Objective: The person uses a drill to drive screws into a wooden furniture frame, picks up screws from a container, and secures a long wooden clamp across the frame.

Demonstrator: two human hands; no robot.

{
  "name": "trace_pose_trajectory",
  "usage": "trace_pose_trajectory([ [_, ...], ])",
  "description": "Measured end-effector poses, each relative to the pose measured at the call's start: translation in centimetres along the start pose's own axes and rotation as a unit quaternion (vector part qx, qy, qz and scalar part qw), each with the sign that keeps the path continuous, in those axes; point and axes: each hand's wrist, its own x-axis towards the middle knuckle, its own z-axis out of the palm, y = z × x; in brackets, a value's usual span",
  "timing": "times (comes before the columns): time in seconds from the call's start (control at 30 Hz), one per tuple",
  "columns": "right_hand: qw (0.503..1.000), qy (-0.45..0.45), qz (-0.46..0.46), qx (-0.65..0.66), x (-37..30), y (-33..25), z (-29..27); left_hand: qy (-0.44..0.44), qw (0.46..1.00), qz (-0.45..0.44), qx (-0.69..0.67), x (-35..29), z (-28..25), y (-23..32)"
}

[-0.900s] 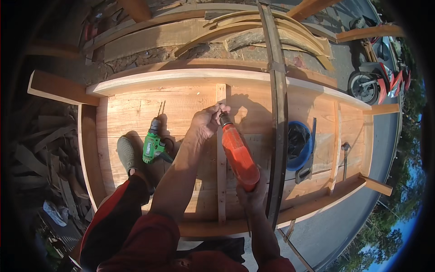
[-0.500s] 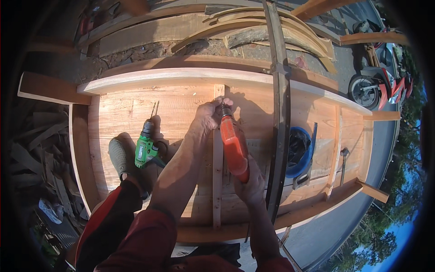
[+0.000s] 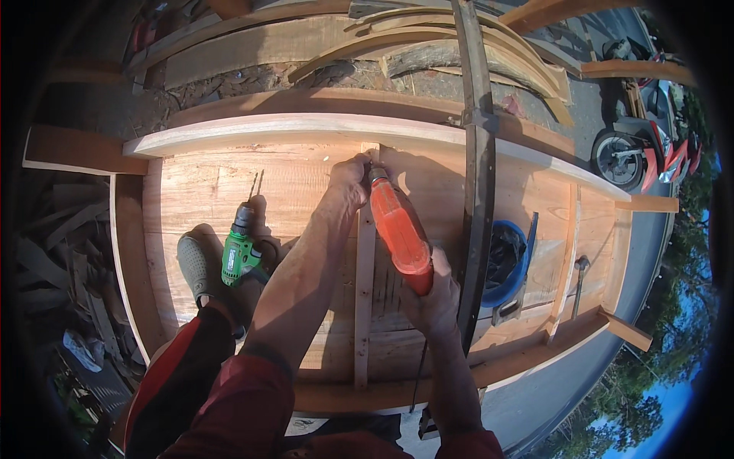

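Note:
My right hand (image 3: 430,298) grips the handle of an orange power drill (image 3: 400,233). Its chuck points away from me, at the far end of a narrow wooden batten (image 3: 365,298) that crosses the planked panel (image 3: 252,161). My left hand (image 3: 352,177) is closed right beside the chuck, against the batten's far end; what its fingers pinch is too small to make out. A green drill (image 3: 241,249) with a long bit lies on the boards left of my left forearm, close to my shoe (image 3: 196,264).
A wooden frame rail (image 3: 306,126) edges the panel's far side. A dark metal bar (image 3: 479,176) crosses above it. To the right are a blue bucket (image 3: 508,260), a saw (image 3: 529,264) and a hammer (image 3: 581,279). Curved timbers (image 3: 382,42) lie beyond; a red motorcycle (image 3: 657,157) stands far right.
The orange drill's rear and my right hand have swung slightly right and away from me. My left fingers have drawn in closer beside the chuck. The view has shifted slightly.

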Motion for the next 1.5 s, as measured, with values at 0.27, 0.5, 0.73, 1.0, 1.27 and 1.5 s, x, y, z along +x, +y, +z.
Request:
trace_pose_trajectory([
  [0.27,0.99,-0.106,0.073,-0.059,3.8,-3.3,-0.4,-0.032,0.994,-0.091,-0.047,-0.1,-0.2,0.4],
  [0.5,0.993,-0.091,0.047,-0.059,2.5,-2.9,1.2,-0.112,0.989,-0.056,0.072,-6.3,-0.4,-0.6],
  [0.73,0.991,-0.1,0.059,-0.07,3.4,-1.8,1.2,-0.04,0.995,-0.048,0.08,-6.0,0.6,-0.8],
  [1.0,0.99,-0.107,0.05,-0.074,5.5,-2.6,0.3,-0.047,0.995,-0.08,0.047,-6.7,1.4,-0.1],
  [1.27,0.982,-0.148,0.073,-0.091,6.8,-2.7,-0.4,-0.018,0.997,-0.062,0.032,-6.6,1.8,0.1],
  [1.5,0.974,-0.177,0.104,-0.1,7.5,-2.4,-0.5,0.023,0.998,-0.039,0.045,-7.4,3.2,0.7],
])
